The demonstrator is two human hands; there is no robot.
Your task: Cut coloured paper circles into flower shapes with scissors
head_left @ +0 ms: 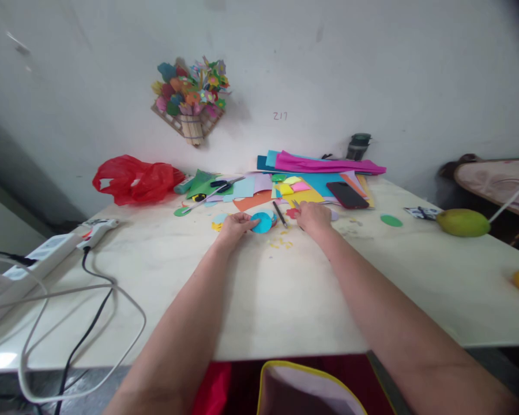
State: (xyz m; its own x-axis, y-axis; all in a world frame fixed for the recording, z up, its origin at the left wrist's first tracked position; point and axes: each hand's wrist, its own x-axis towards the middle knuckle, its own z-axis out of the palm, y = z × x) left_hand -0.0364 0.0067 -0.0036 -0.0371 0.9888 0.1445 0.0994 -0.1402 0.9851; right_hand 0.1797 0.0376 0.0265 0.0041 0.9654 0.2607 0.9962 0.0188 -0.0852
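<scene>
Pinched between the fingers of my left hand (pixel 237 225) is the edge of a blue paper circle (pixel 263 222), with other round pieces just behind it. My right hand (pixel 312 217) is closed around small scissors (pixel 296 203), whose tips point away from me; the handles are mostly hidden. A dark pen (pixel 280 214) lies between the two hands. Beside my right hand sits a red paper piece (pixel 291 213). Yellow paper scraps (pixel 282 243) are scattered on the table in front of the hands.
Coloured paper sheets (pixel 242 188), dark-handled scissors (pixel 225 184) and a phone (pixel 347 195) lie behind the hands. A red plastic bag (pixel 134 180) and a power strip (pixel 47 252) with cables are left. A green circle (pixel 391 221) and a green fruit (pixel 463 222) are right.
</scene>
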